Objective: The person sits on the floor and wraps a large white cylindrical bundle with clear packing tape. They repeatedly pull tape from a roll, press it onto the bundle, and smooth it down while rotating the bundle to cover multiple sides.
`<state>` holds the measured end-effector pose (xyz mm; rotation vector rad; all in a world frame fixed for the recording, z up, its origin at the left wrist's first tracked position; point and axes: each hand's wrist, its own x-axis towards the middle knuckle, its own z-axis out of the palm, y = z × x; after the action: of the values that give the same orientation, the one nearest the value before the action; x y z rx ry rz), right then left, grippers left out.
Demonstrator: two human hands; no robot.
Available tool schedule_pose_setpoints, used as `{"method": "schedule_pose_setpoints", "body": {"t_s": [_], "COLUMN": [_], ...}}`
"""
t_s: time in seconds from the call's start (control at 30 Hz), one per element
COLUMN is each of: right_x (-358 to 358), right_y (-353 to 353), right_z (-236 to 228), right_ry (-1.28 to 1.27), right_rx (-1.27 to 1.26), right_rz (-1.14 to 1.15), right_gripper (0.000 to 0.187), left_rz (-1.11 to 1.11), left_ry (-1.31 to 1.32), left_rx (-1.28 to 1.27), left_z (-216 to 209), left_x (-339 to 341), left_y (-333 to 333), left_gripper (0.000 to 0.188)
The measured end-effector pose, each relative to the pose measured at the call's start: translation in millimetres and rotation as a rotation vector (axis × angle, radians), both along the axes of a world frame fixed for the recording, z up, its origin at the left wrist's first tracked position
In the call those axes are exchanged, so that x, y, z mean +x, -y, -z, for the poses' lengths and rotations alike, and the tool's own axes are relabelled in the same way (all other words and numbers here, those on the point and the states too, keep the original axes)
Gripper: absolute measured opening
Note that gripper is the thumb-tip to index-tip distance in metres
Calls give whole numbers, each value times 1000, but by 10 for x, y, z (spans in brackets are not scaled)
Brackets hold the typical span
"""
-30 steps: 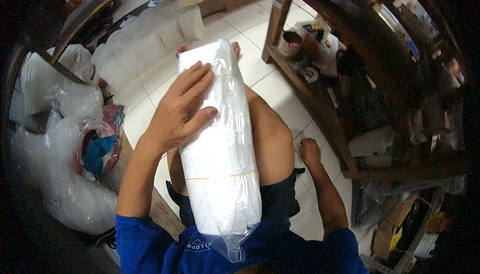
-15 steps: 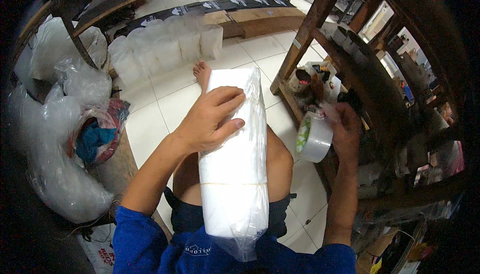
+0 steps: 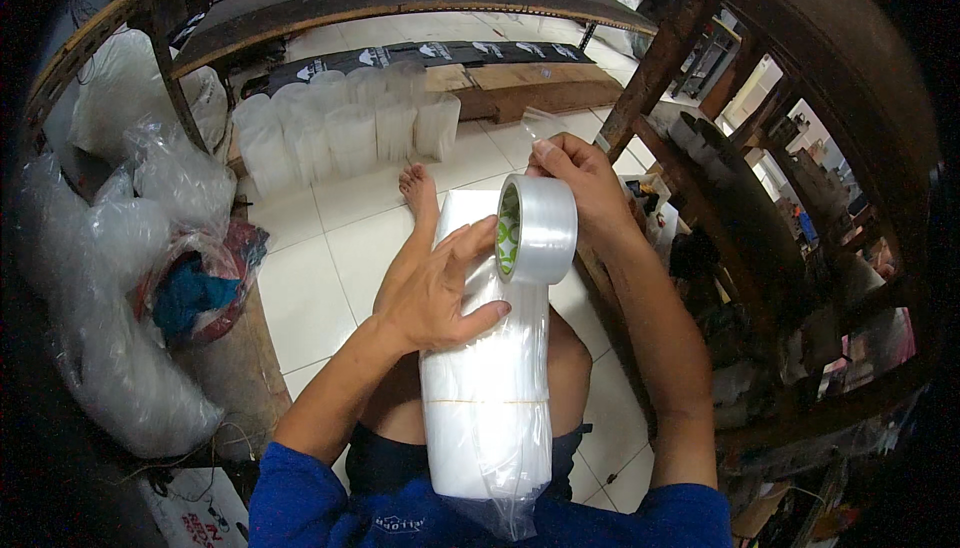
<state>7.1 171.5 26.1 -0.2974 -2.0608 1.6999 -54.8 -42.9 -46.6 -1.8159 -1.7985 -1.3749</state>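
With the bundle [image 3: 488, 453] lying lengthwise over the shorts [image 3: 390, 453], its long axis points from the belly out past the knees, a thin band [image 3: 488, 402] round its near half. Left hand [image 3: 430, 293] is closest, palm down on it from the left, fingers spread loosely, not gripping. Right hand [image 3: 585, 183] is off its far right corner, thumb and fingers pinched on the loose end of the tape [image 3: 548, 233], so the bundle's down and left of that grip. Roll's over the bundle's right edge; can't tell if they touch. Further out: clear bags [image 3: 350, 138] standing on white tiles [image 3: 305, 298], dark wooden frame [image 3: 640, 73] on the right.
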Motion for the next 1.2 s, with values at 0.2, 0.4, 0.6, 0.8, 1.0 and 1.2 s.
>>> {"method": "schedule_pose_setpoints", "body": {"t_s": [0.2,0.4,0.6,0.8,1.0,1.2], "right_x": [-194,-400,-627,-721,-744,-750], "right_y": [-30,-206,-472,-533,-680,-848], "right_z": [17,104,347,582,678,685], "right_ry": [49,149,242,449,533,667], "right_rx": [-72,43,46,-99,-160,39], "right_rz": [-5,-1,-141,-235,-243,-286], "right_gripper": [26,25,17,28,34,40], "left_rz": [6,-46,-161,-270,-264,-252], "left_ry": [216,249,317,353,391,416], "left_rx": [-16,21,96,127,64,45], "left_z": [72,-52,-41,9,-29,-31], "left_x": [31,34,36,31,28,31], "left_y": [-92,-152,-264,-370,-393,-423], "left_gripper": [46,28,18,16,16,16]}}
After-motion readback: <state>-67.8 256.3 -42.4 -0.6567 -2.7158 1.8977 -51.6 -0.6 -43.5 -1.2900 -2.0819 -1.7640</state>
